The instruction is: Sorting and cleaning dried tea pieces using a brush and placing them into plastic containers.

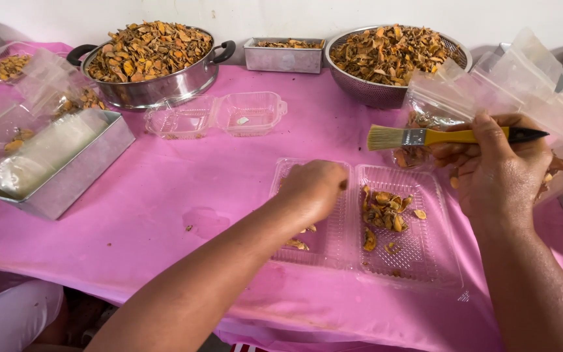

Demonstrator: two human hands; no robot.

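An open clear clamshell tray (386, 261) lies on the pink tablecloth (164, 195), near the person and between the two arms. Dried orange-brown slices (384, 212) sit in its right half, a few more in the left half.

The left hand (313, 189) hovers over the hinge of the tray, fingers curled downward and bunched; whether they pinch a slice is hidden by the back of the hand. The slices in the right half lie just right of those fingertips, apart from them.

The right hand (500, 166) is closed around the yellow handle of a flat paintbrush (447, 136), bristles pointing left, held above the far right edge of the tray. The same hand seems also to steady a clear plastic bag (451, 98) with slices inside.

The risks, as I judge them: the light tray could slide or tip under the left hand and scatter slices onto the cloth, and the bag, loosely held, could sag and spill.

Farther off stand a steel pot (158, 88) and a mesh colander (373, 91), both heaped with slices, a small metal tin (285, 60) between them, an empty clamshell (219, 116), and on the left a rectangular metal tray (73, 179) holding bags.
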